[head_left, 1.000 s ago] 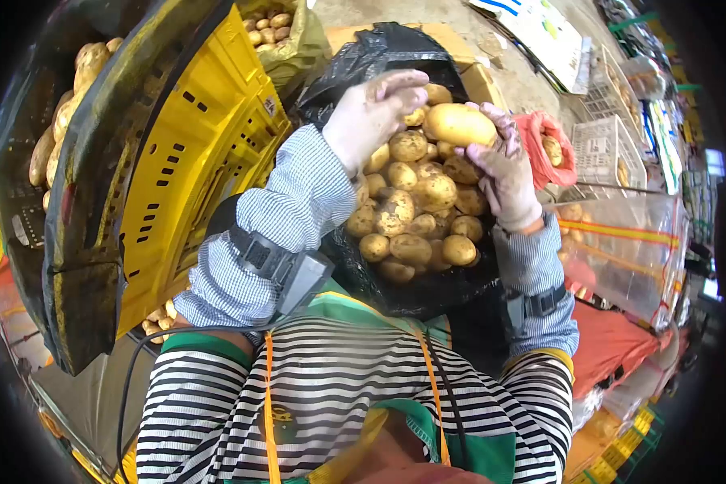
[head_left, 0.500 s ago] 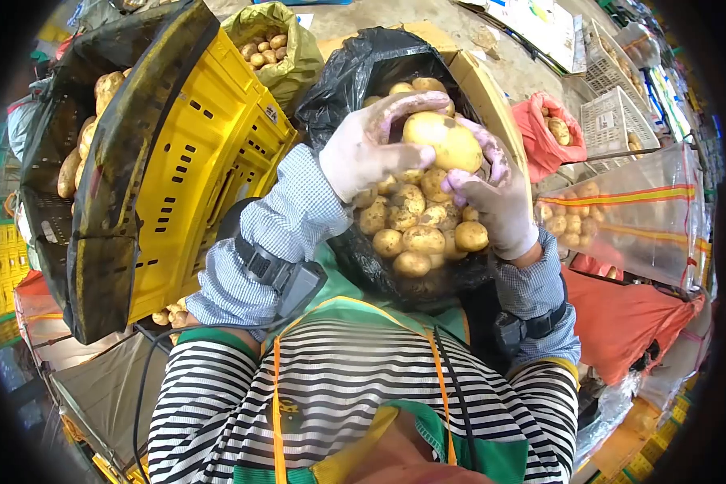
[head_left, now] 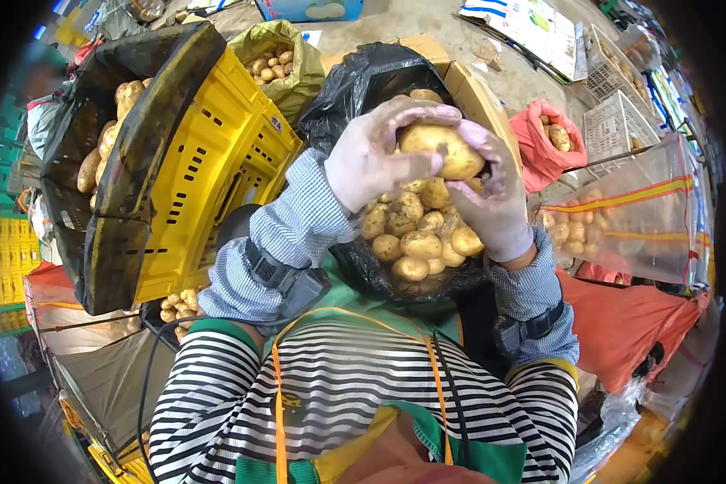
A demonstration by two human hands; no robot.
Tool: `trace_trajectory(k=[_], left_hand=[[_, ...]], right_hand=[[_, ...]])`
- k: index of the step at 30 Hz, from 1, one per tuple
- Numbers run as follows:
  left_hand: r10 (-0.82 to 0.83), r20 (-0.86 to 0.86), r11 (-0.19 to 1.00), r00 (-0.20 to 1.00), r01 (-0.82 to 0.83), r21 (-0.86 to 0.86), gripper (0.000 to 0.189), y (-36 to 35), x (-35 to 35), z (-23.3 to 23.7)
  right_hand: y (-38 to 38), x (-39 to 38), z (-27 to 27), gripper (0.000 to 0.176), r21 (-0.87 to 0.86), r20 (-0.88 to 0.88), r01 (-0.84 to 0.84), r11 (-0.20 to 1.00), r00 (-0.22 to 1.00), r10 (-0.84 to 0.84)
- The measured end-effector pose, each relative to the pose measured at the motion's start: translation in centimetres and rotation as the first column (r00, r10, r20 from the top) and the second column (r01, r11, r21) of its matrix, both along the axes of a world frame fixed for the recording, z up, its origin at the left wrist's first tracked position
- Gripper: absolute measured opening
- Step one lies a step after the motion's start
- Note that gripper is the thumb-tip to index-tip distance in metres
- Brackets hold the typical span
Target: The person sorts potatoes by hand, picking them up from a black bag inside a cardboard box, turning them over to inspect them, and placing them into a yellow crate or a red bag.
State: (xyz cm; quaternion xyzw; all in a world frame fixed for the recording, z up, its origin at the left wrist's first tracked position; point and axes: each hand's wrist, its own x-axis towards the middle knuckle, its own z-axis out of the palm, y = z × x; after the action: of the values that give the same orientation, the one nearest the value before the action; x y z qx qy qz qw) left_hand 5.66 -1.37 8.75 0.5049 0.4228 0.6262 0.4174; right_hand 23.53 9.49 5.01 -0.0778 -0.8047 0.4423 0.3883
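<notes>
A large pale potato [head_left: 441, 151] is held up between my two gloved hands. My left hand [head_left: 377, 153] curls round its left side, fingers over the top and thumb across the front. On the right, my right hand [head_left: 496, 189] cups it with the fingers behind and the thumb below. Both white gloves carry purplish stains. Beneath them, several soil-marked potatoes [head_left: 421, 244] lie in a black plastic bag [head_left: 331, 109] that lines a cardboard box [head_left: 488, 101]. The raised potato hides part of the heap.
At left a yellow crate [head_left: 198, 173] stands tilted, beside a black-lined container of potatoes [head_left: 109, 149]. A green sack [head_left: 298, 85] stands behind. To the right are a red bag [head_left: 532, 141], a clear striped bag [head_left: 645, 210] and white crates [head_left: 613, 125].
Both hands still hold the potato; it has turned and sits slightly lower in view. My right fingers have closed nearer its upper right side. The whole view has shifted a little.
</notes>
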Motion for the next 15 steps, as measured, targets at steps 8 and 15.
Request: trace_trajectory(k=[8, 15], left_hand=[[0.116, -0.420, 0.980, 0.900, -0.035, 0.195, 0.037, 2.0, -3.6, -4.5], [-0.017, -0.413, 0.998, 0.911, 0.040, 0.048, 0.058, 1.2, -4.9, -2.8]], right_hand=[[-0.9, -0.8, 0.4, 0.065, -0.696, 0.002, -0.105, 0.711, 0.989, 0.148], [0.4, -1.4, -0.6, 0.070, -0.724, -0.035, -0.143, 0.675, 0.985, 0.171]])
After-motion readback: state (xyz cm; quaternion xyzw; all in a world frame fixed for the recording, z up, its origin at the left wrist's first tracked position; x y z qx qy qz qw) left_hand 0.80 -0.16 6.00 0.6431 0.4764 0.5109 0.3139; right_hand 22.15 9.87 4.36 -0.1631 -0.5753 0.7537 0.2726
